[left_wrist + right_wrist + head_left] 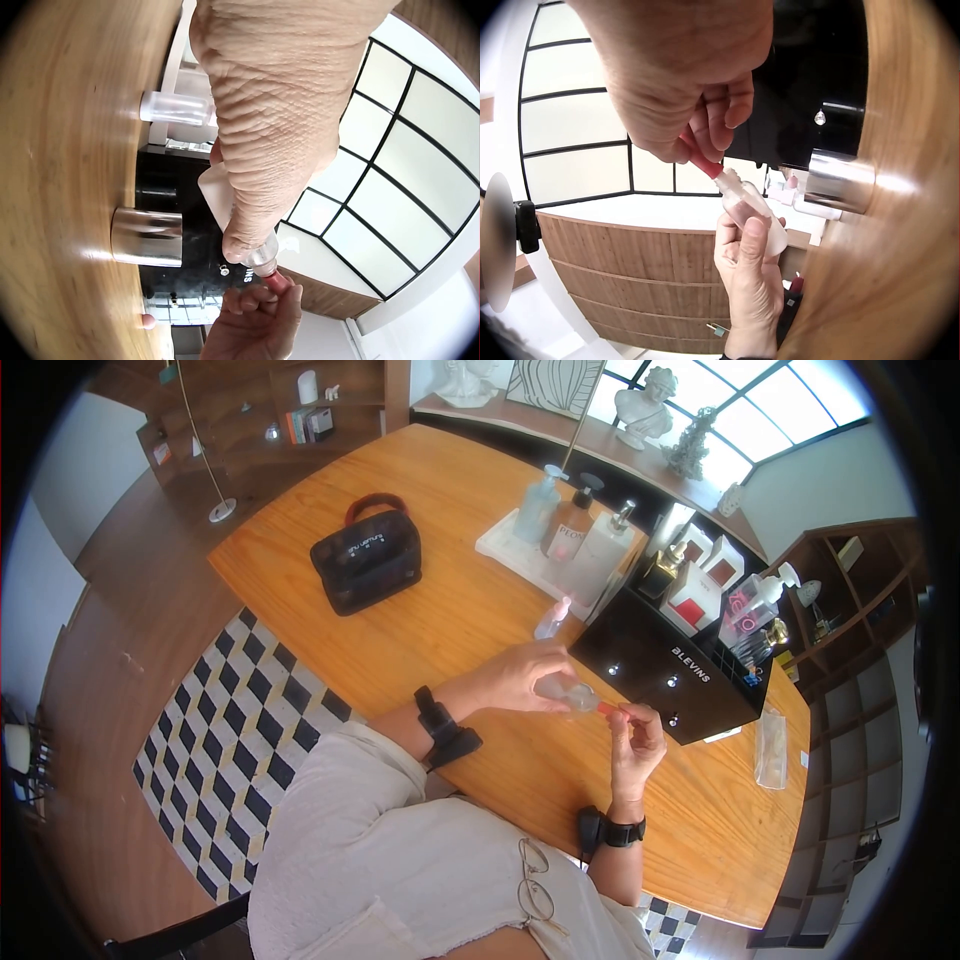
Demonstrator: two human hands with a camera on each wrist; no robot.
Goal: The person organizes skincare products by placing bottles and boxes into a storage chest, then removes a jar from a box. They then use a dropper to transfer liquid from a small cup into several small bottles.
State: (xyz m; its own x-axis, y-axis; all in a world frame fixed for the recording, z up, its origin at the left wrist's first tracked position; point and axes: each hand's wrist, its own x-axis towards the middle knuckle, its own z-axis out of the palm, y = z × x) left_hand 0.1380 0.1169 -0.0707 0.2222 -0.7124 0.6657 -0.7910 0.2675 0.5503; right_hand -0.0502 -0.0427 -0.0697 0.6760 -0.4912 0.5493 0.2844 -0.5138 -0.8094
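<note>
My left hand [525, 678] grips a small clear bottle [572, 693] by its body, holding it tilted above the table. Its thumb lies along the side of the bottle in the right wrist view. With its thumb and fingers, my right hand [637, 745] pinches a slim red piece [705, 163], whose far end meets the bottle's threaded neck [727, 178]. Most of the red piece is covered by the fingers, and I cannot tell its kind. Below the hands, a shiny silver cylinder [147, 237] stands on the table.
A black drawer box [650, 660] topped with cosmetics stands just beyond the hands. Nearby are a small pink-topped bottle [552, 620] and a white tray [520, 552] with pump bottles. A black bag [368, 562] sits at left, a clear pouch [771, 750] at right.
</note>
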